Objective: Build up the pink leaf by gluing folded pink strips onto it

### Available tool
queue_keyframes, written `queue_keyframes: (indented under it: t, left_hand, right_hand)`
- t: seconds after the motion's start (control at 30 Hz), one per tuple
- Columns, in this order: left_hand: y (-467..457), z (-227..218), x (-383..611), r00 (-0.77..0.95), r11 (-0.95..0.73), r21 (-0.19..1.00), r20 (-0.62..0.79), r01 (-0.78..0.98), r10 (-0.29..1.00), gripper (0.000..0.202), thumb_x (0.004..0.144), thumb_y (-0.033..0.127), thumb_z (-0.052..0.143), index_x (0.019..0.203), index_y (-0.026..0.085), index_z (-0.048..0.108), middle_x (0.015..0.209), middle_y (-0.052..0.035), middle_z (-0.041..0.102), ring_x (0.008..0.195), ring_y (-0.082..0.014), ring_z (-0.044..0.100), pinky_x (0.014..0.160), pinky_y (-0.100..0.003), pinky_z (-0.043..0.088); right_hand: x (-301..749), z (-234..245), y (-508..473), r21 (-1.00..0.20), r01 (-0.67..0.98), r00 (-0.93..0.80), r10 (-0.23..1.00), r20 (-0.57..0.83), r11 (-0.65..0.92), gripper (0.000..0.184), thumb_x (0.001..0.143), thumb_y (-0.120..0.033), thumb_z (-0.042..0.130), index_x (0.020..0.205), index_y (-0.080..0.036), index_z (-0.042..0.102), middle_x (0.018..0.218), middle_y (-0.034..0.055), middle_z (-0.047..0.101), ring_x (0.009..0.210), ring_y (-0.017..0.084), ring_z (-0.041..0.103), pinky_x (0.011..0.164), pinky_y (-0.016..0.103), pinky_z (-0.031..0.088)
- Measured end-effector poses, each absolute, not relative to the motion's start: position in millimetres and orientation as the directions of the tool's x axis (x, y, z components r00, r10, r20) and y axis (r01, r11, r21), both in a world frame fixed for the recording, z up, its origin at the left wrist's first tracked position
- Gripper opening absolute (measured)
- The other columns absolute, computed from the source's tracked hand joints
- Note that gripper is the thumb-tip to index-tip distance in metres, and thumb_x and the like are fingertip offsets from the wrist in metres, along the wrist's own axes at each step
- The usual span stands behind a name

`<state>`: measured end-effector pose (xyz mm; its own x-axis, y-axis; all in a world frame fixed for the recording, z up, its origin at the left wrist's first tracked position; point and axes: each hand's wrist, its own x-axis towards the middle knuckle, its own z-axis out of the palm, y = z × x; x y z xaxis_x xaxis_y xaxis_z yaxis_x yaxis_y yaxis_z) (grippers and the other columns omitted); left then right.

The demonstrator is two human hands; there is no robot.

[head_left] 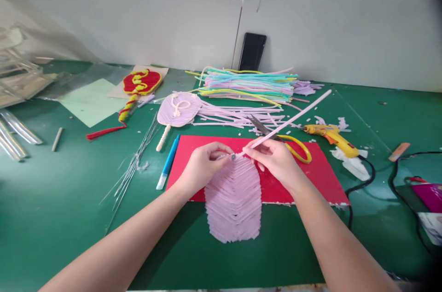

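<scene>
Left hand: pinches lilac panel at its tip, seemingly steadying it
Right hand: pinches lilac stem low, likely for control

We've got fuzzy, matt pile on the ribbed panel and the long strip, same soft look as the bundle of pipe cleaners. Our table is pretty smooth with a bit of sheen, while the red board and green paper look flat and matt. Then we've got smooth plastic on the glue gun, dull metal scissors blades, thin metal-looking wires and a glossy phone.
</scene>
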<state>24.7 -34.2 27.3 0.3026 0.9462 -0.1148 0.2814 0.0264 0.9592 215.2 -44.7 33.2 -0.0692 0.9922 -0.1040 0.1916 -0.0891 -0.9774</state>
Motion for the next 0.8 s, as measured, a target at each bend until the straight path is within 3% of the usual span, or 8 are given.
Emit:
queue_keyframes:
  t: [0.17, 0.57, 0.8]
  left_hand:
    - [-34.8, 28.6, 24.2, 0.31, 0.0, 0.961, -0.09, 0.278, 0.947, 0.014, 0.079, 0.029, 0.062, 0.085, 0.018, 0.065, 0.084, -0.0029, 0.071, 0.078, -0.0159, 0.067, 0.075, -0.025, 0.051]
    - [-33.9, 24.2, 24.1, 0.281, -0.015, 0.963, -0.064, 0.27, 0.957, 0.014, 0.078, 0.03, 0.063, 0.085, 0.017, 0.065, 0.08, -0.0025, 0.07, 0.076, -0.0151, 0.066, 0.068, -0.022, 0.049]
    - [-34.5, 27.0, 24.3, 0.293, 0.003, 0.966, -0.081, 0.259, 0.953, 0.016, 0.078, 0.031, 0.064, 0.085, 0.017, 0.065, 0.082, -0.003, 0.071, 0.075, -0.0144, 0.065, 0.069, -0.022, 0.048]
  right_hand:
    - [217.1, 30.7, -44.3, -0.974, 0.224, -0.091, 0.995, -0.047, -0.025, 0.019, 0.071, -0.037, 0.071, 0.077, -0.019, 0.067, 0.083, 0.0027, 0.069, 0.081, 0.017, 0.063, 0.075, 0.03, 0.047]
    - [217.7, 32.4, -45.0, -0.952, 0.304, -0.197, 0.977, -0.079, -0.015, 0.026, 0.074, -0.04, 0.067, 0.091, -0.02, 0.07, 0.095, 0.0048, 0.07, 0.088, 0.02, 0.062, 0.078, 0.032, 0.047]
    - [217.5, 33.3, -44.8, -0.937, 0.35, -0.197, 0.978, -0.066, 0.008, 0.021, 0.075, -0.037, 0.067, 0.088, -0.021, 0.072, 0.091, 0.0023, 0.071, 0.086, 0.019, 0.061, 0.076, 0.03, 0.046]
